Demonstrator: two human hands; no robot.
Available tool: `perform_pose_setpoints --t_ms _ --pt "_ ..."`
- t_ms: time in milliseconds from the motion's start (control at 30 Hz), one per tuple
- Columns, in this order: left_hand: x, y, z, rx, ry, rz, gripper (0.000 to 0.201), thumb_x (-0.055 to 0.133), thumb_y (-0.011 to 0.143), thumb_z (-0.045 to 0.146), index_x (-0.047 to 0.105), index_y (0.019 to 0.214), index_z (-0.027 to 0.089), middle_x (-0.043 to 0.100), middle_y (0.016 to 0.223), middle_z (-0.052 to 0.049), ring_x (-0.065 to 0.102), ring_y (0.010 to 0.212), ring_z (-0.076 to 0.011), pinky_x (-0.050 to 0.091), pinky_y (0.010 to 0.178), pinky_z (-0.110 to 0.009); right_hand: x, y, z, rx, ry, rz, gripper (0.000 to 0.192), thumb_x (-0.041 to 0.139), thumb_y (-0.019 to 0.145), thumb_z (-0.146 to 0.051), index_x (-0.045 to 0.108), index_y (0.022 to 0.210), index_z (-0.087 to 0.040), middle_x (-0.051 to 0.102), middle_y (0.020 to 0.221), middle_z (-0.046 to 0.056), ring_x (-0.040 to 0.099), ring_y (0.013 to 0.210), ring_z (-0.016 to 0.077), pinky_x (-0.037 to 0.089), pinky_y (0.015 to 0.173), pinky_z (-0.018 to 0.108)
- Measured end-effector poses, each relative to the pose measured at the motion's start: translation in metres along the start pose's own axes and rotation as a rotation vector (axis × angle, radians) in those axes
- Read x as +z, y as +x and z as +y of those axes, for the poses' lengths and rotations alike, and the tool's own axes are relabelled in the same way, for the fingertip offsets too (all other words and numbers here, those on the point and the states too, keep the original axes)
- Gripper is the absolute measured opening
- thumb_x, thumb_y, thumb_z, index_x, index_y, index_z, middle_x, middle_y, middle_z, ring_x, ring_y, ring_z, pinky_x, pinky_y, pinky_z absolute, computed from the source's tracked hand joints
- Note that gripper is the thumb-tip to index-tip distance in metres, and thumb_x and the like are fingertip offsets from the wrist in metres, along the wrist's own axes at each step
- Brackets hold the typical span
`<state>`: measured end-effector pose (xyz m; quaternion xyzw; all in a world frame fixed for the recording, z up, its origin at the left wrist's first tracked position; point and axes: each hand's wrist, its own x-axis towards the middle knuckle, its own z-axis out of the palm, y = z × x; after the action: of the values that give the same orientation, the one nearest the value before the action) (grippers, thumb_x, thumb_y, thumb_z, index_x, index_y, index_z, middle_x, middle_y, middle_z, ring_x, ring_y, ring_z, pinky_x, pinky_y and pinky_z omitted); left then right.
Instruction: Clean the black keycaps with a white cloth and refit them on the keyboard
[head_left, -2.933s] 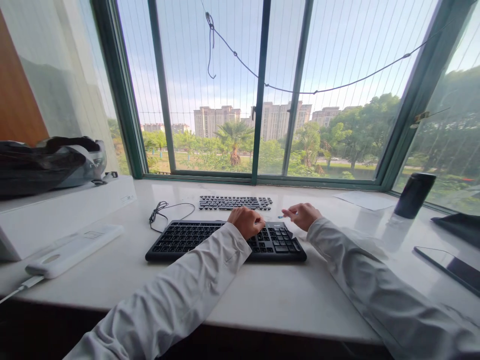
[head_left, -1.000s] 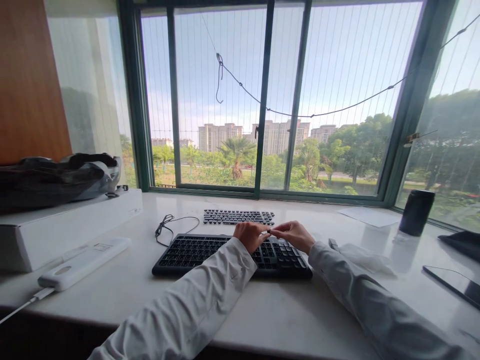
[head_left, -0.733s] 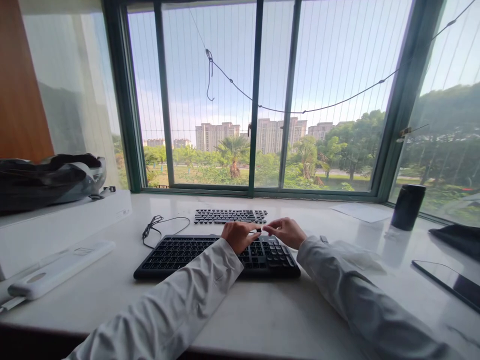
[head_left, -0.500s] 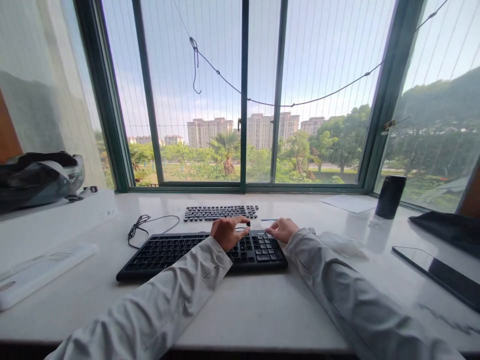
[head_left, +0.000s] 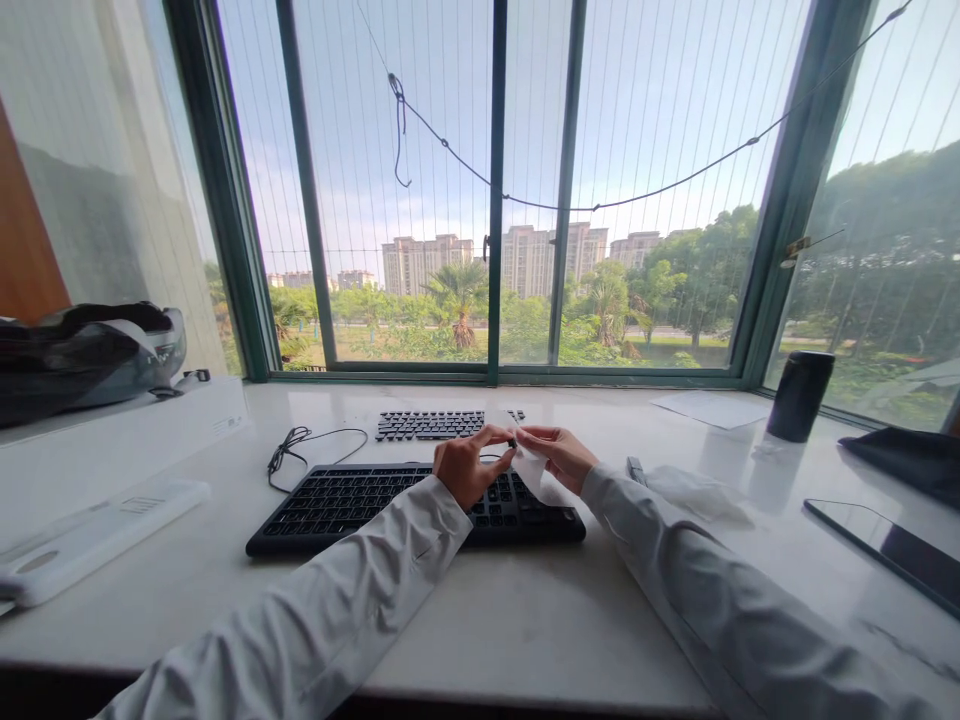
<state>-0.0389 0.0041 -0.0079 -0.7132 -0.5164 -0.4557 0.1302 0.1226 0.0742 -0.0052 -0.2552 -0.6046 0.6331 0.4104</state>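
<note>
Pinched between the thumb and finger of my left hand point(head_left: 463, 470) is a small black keycap point(head_left: 512, 443), held over the right half of a black keyboard point(head_left: 337, 505). My right hand point(head_left: 564, 458) grips a thin white tissue point(head_left: 537, 480) and brings it against the keycap. The tissue hangs down over the keyboard's number pad and partly hides it. Many key positions on the keyboard look bare, without caps. Behind it, rows of loose black keycaps point(head_left: 427, 425) lie laid out on the white tabletop.
A coiled cable point(head_left: 289, 455) lies behind the keyboard's left end. To the right are a small dark object point(head_left: 636, 470), a crumpled translucent sheet point(head_left: 701, 495), a black cylinder point(head_left: 801, 397) and a phone-like slab point(head_left: 885, 550). A white box point(head_left: 112, 440) stands left, below the window.
My right hand has lifted from the tabletop by the keyboard's right end and moved left to the keycap, now with the tissue. My left hand still pinches the keycap. The view has shifted slightly.
</note>
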Motion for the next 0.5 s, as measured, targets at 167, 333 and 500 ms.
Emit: perform_pose_setpoints --t_ms 167,333,500 --pt "-0.0037 -0.0008 0.0046 -0.006 0.047 -0.002 0.018 0.056 0.079 0.043 0.066 0.093 0.036 0.071 0.085 0.012 0.062 0.059 -0.0081 0.042 0.060 -0.020 0.0066 -0.0029 0.0029 -0.030 0.011 -0.053 0.040 0.078 0.058 -0.036 0.070 0.092 -0.017 0.070 0.087 0.004 0.061 0.080 0.0148 0.046 0.074 0.025" --pt "-0.0050 -0.0003 0.0052 -0.017 0.069 -0.016 0.018 0.059 0.078 0.042 0.067 0.094 0.038 0.071 0.082 0.012 0.062 0.061 -0.0083 0.041 0.060 -0.020 0.0040 -0.0015 0.0022 -0.061 -0.076 0.005 0.038 0.079 0.054 -0.040 0.071 0.081 -0.014 0.069 0.079 0.005 0.060 0.073 0.0147 0.044 0.071 0.027" --pt "-0.0040 0.0004 0.0043 -0.044 0.058 -0.018 0.018 0.059 0.078 0.041 0.067 0.094 0.039 0.071 0.085 0.012 0.063 0.063 -0.0093 0.043 0.064 -0.020 -0.0028 0.0001 0.0032 -0.110 -0.178 -0.027 0.042 0.074 0.058 -0.046 0.071 0.083 -0.012 0.069 0.078 0.006 0.059 0.069 0.0147 0.042 0.068 0.027"
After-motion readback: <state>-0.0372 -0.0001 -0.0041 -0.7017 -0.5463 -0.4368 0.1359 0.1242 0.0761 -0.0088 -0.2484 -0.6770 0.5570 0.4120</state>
